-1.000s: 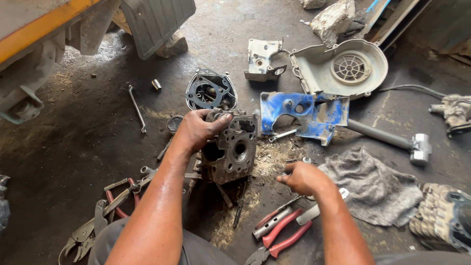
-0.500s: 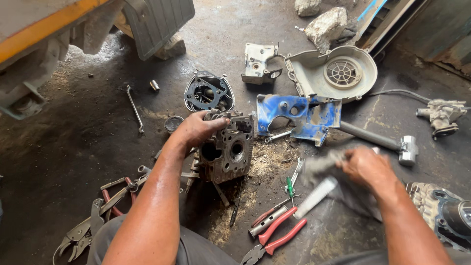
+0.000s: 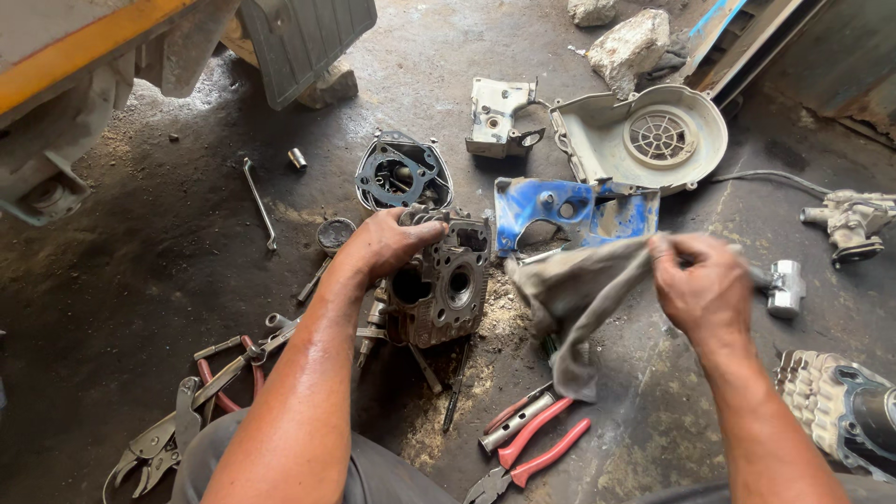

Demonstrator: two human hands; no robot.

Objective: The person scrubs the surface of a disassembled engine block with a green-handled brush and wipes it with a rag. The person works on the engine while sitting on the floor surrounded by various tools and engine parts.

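Observation:
My left hand [image 3: 387, 245] rests on top of a grimy grey engine cylinder head [image 3: 443, 289] standing on the oily concrete floor, gripping its upper edge. My right hand [image 3: 700, 285] holds a dirty grey rag [image 3: 574, 299] by one end, lifted off the floor; the rag hangs down to the left, between the hand and the cylinder head. A blue metal cover plate [image 3: 569, 213] lies just behind the rag.
Red-handled pliers [image 3: 537, 453] and a socket lie near my knees. Locking pliers [image 3: 187, 411] sit at the lower left, a wrench [image 3: 259, 203] further back. A round fan cover [image 3: 653, 140], a gasket housing [image 3: 401, 175], a carburettor [image 3: 854, 222] and a finned part [image 3: 840, 401] lie around.
My right hand has moved right from the floor by the pliers, picked up the grey rag and lifted it. My left hand has stayed on the cylinder head.

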